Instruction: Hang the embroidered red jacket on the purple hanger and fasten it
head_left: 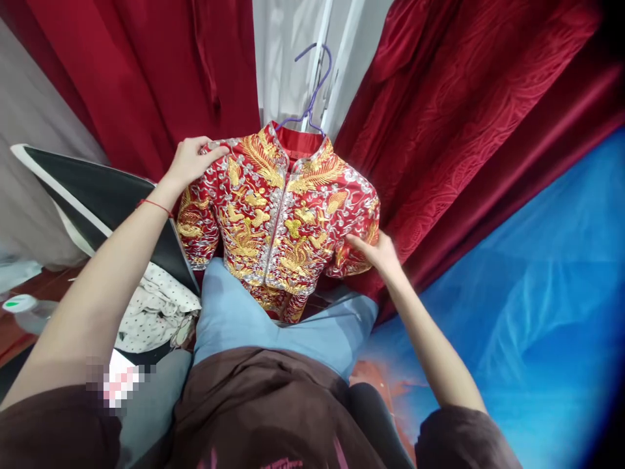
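Observation:
A red jacket (278,215) thick with gold and silver embroidery hangs on a purple wire hanger (312,85) in front of me, its hem lying over my blue-trousered knees. My left hand (193,159) is closed on the jacket's left shoulder, thumb on the front. Lower down, my right hand (375,251) pinches the cuff of the jacket's right sleeve. A thin red string circles my left wrist.
Dark red curtains (463,130) hang on both sides of a white frame (297,58) that bears the hanger. A black panel with a white edge (97,195) leans at the left above spotted white cloth (156,306). Blue sheeting (537,293) spreads at the right.

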Available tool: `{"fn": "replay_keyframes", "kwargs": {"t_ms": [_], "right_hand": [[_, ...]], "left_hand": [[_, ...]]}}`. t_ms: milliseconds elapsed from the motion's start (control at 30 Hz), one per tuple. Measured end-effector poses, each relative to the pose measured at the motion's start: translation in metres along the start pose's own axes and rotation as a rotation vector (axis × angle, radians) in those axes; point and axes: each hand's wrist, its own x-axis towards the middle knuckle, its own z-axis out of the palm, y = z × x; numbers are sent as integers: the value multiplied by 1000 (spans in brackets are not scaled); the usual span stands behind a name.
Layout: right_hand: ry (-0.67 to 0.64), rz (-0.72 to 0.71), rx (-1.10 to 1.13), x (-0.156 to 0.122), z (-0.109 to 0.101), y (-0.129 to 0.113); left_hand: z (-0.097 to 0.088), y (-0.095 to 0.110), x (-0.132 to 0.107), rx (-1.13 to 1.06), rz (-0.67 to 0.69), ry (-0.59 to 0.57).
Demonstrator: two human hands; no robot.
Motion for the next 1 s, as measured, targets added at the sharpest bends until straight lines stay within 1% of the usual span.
{"fn": "replay_keyframes", "kwargs": {"t_ms": [67,133,167,233,300,367,433,467,533,600,667,733,767,800,867,933,1000], "right_hand": [[-140,100,71,-12,7,9],[-217,186,10,-25,11,15],[-230,203,-32,-31,10,16],[-228,186,-114,-39,3,16],[-214,169,-286,-41,-7,12],[-127,200,-549,-38,-14,8],[15,227,-761,-35,-18,5],[99,202,-820,-34,-18,4],[221,71,-844,-32,-17,0],[252,-95,-824,-30,-14,-6],[181,-230,-801,-24,-8,-12],[57,-336,-771,-12,1,-17],[-18,-359,-755,-4,7,-17],[-96,-356,-740,4,14,-16],[-222,-289,-727,22,26,-10],[-288,-203,-741,39,36,-1],[-311,-155,-765,48,42,7]], "left_hand": [[0,3,-1,21,-2,4],[1,4,-2,48,-9,-6],[2,4,-2,63,-12,-15],[3,4,-1,86,-13,-32],[3,3,-1,94,-12,-43],[3,3,-1,97,-16,-49],[4,3,-2,107,-29,-56],[5,3,-3,112,-34,-64],[8,4,-5,125,-45,-87],[12,4,-6,142,-57,-100],[14,3,-7,162,-71,-94],[16,3,-7,176,-73,-90],[16,3,-7,181,-70,-94],[16,2,-7,181,-65,-103],[14,2,-6,173,-55,-119],[14,1,-6,163,-50,-125],[15,0,-5,159,-51,-120]]}}
